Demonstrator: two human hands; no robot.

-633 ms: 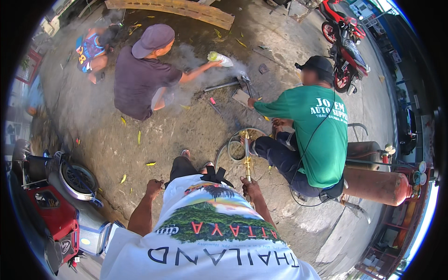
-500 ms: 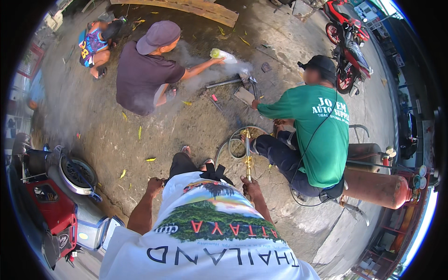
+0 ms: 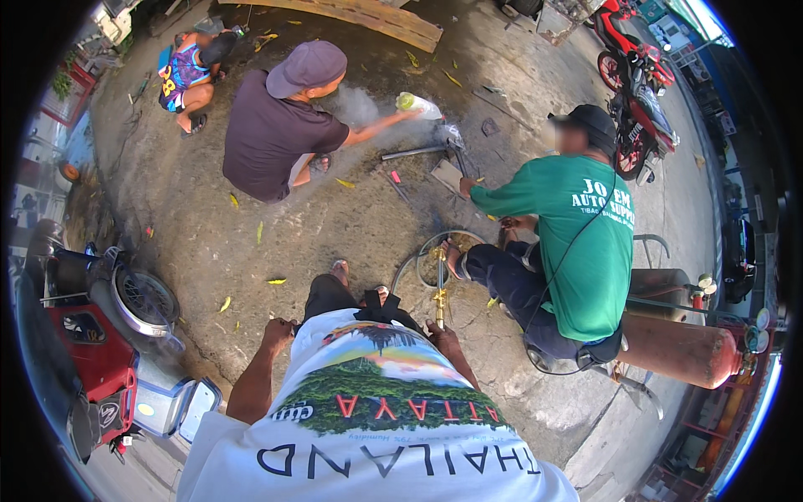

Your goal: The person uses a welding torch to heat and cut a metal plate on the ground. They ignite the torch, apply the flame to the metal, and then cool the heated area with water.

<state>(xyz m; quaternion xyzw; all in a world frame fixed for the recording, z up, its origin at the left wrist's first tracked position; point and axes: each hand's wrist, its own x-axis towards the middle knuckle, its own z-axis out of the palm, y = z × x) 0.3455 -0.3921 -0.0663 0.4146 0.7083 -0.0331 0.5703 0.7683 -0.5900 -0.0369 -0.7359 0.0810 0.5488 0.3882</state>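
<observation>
My right hand [image 3: 444,336] is closed around the lower end of a brass cutting torch [image 3: 440,294], which points away from me with its hose coiled at the far end. My left hand [image 3: 278,334] is closed beside my left hip at the shirt's hem; what is in its fingers is hidden. Ahead, a person in a purple cap [image 3: 284,125] tips a clear bottle [image 3: 421,105] over a steaming metal piece [image 3: 452,135]. A person in a green shirt [image 3: 577,243] sits to the right, a hand by a flat plate [image 3: 447,176] on the ground.
A hose [image 3: 403,269] loops over the ground by the seated person's foot. Gas cylinders [image 3: 682,350] lie at the right. A red motorcycle [image 3: 640,125] stands far right, a red tricycle [image 3: 88,356] at left. Another person [image 3: 188,79] squats far left; a wooden plank [image 3: 343,18] lies beyond.
The view has shifted, so most things sit slightly further right. The bottle remains tipped over the metal, and the steam has thinned on the left. My right hand still holds the torch.
</observation>
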